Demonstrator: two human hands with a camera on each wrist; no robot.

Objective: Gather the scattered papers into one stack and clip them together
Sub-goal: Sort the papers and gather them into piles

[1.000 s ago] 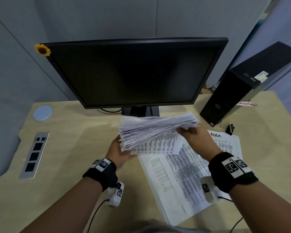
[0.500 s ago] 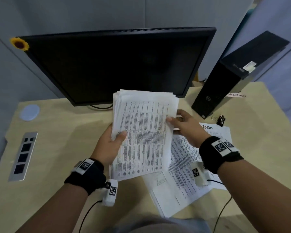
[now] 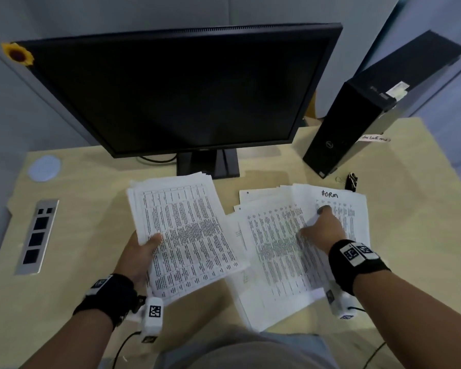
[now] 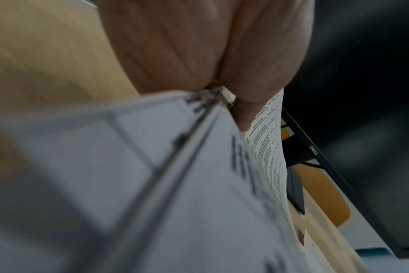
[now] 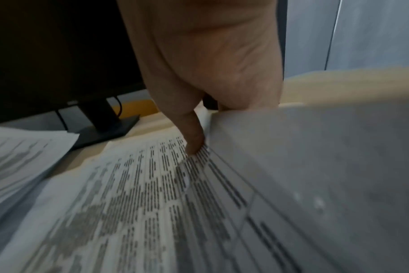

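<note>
Head view: on the counter (image 3: 91, 235) stand a monitor (image 3: 176, 89) and a black tower (image 3: 357, 121). The left hand (image 3: 140, 251) grips a thick stack (image 3: 184, 235) of printed sheets by its left edge, thumb curled on top and fingers hidden beneath; the stack is tilted, its lower right corner overlapping the loose papers (image 3: 277, 262). Those papers lie fanned on the counter to the right, one with "FORM" handwritten at its top. The right hand (image 3: 321, 230) is down on them; in the right wrist view its thumb (image 5: 194, 136) presses a printed sheet while a page (image 5: 315, 166) curves up against the fingers, so it looks pinched, though the fingers are hidden. Beyond the papers, beside the tower's foot, a black clip (image 3: 351, 181) lies on the counter, apart from both hands.
</note>
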